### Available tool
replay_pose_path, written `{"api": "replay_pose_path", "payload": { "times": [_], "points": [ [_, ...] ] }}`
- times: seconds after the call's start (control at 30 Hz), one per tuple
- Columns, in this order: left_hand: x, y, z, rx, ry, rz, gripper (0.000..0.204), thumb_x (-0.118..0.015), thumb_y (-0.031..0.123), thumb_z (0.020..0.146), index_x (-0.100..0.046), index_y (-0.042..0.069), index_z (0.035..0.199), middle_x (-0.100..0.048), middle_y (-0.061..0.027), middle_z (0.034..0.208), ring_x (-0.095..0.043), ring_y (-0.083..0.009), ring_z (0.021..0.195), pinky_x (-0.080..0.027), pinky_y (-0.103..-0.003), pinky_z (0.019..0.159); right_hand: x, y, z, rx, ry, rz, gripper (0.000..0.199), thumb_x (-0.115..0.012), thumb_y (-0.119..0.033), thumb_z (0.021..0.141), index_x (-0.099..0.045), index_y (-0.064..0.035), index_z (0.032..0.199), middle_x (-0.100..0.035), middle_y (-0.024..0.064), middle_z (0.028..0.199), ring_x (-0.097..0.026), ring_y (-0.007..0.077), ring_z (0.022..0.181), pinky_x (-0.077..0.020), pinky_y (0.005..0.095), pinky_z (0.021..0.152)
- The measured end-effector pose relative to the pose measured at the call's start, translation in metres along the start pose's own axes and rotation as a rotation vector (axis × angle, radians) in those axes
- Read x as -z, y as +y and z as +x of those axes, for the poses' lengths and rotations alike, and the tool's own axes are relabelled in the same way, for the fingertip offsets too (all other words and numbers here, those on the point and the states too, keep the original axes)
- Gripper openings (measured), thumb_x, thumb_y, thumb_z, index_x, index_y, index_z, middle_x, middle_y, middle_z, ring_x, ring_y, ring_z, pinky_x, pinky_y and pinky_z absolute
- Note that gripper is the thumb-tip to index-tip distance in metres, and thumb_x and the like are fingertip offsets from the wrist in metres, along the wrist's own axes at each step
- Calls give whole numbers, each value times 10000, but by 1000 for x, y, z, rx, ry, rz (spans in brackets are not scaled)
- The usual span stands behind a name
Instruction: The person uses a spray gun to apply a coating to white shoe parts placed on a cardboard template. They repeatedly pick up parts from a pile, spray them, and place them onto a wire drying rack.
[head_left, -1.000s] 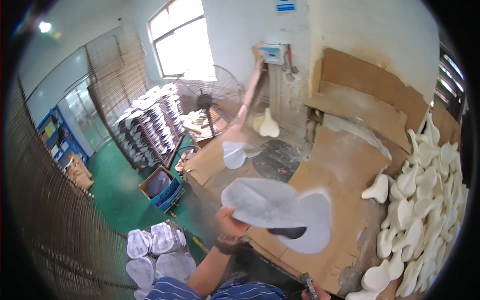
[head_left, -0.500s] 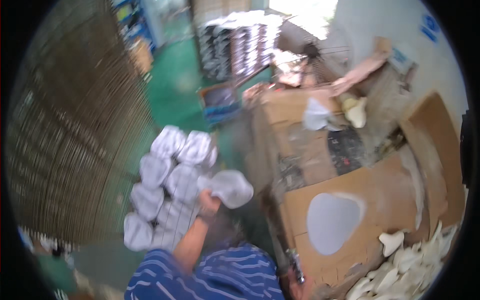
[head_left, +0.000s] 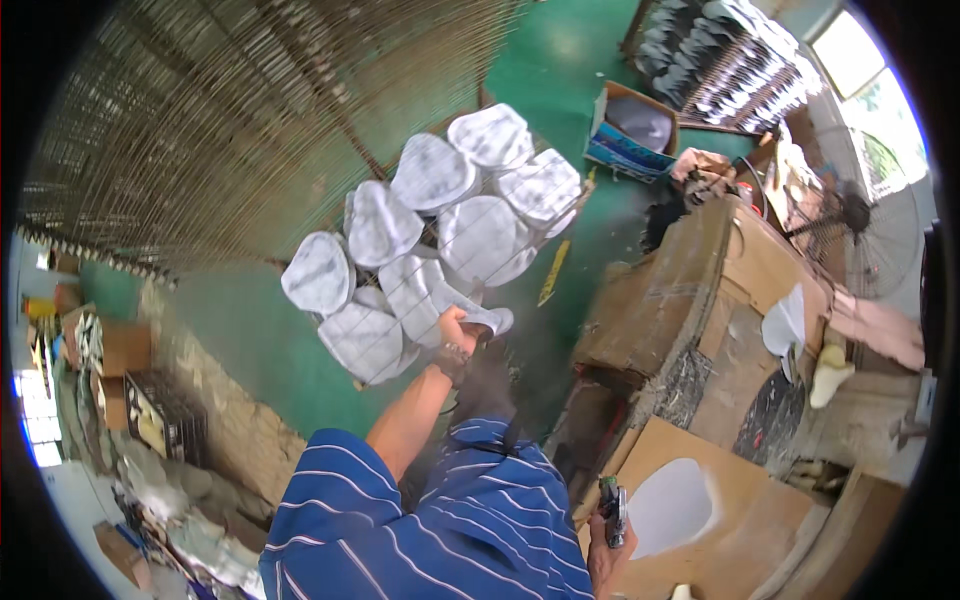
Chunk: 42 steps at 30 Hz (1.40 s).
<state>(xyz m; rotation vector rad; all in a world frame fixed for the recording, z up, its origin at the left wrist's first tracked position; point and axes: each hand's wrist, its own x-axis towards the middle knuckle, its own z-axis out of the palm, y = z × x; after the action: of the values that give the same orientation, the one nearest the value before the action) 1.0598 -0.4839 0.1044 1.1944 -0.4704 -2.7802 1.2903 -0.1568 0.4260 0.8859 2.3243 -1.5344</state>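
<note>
My left hand [head_left: 456, 330], arm stretched forward, grips a thin, curved pale-grey pad [head_left: 478, 312] by its edge. It is at the near side of a wire rack, against several rounded grey-white pads [head_left: 486, 240] that lie in rows there. Whether the held pad rests on the rack I cannot tell. Low at the right, my right hand [head_left: 607, 553] is closed round a small metal spray gun [head_left: 614, 512] with a green part on top. Just beyond it, a flat whitish rounded shape [head_left: 672, 505] shows on a cardboard sheet [head_left: 740, 480].
Tall wire racks [head_left: 270, 110] rise at the upper left. A cardboard-covered bench [head_left: 660, 290] stands to my right. Behind it are a blue box [head_left: 628, 150], a large fan [head_left: 850, 212] and a loaded rack [head_left: 715, 60]. A black crate [head_left: 165, 415] stands at far left.
The view has swung left toward the rack. The pad in my left hand has come down from above the floor gap to the rack's near edge. My right hand still holds the spray gun.
</note>
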Motion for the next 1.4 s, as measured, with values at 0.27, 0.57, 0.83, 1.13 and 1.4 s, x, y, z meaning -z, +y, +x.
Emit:
{"api": "replay_pose_path", "payload": {
  "times": [0.27, 0.57, 0.83, 1.13, 1.4],
  "points": [
    [43, 36, 56, -192, 207, -66, 159, -606, 104, 653, -450, 132, 635, -460, 4, 691, -492, -173, 680, -416, -346, 639, -40, -61, 63, -49, -90, -135, 172, -664, -56, 861, -646, 25, 1012, -605, 16, 793, -492, 98, 692, -408, 269, 635],
    [53, 110, 58, -609, 357, 149, 115, -547, 67, 658, -444, 94, 703, -454, -40, 794, -520, -262, 795, -471, -516, 745, -74, -49, 140, 65, -213, -434, 148, -706, -114, 842, -675, -12, 945, -557, -17, 695, -473, 79, 618, -364, 258, 553],
    [118, 186, 40, -616, 450, -387, 234, -569, 141, 645, -339, 181, 646, -354, 0, 675, -412, -199, 601, -455, -399, 601, -113, -57, 148, 84, -283, -450, 281, -710, -156, 845, -680, -12, 1084, -580, -20, 741, -492, 76, 652, -407, 264, 589],
    [210, 283, 36, -956, 480, -304, 197, -580, 169, 657, -568, 59, 821, -601, -148, 895, -599, -359, 821, -452, -648, 897, -132, -69, 149, 162, -382, -553, 517, -697, -139, 838, -573, -47, 1331, -696, 132, 934, -648, 149, 803, -512, 300, 741],
    [190, 304, -15, -1054, 474, -578, 160, -581, 108, 672, -427, 64, 678, -485, -115, 687, -465, -288, 646, -416, -602, 944, -143, -62, 147, 133, -414, -552, 520, -681, -155, 844, -566, -49, 1340, -697, 125, 913, -645, 148, 794, -507, 297, 727]
  ]
}}
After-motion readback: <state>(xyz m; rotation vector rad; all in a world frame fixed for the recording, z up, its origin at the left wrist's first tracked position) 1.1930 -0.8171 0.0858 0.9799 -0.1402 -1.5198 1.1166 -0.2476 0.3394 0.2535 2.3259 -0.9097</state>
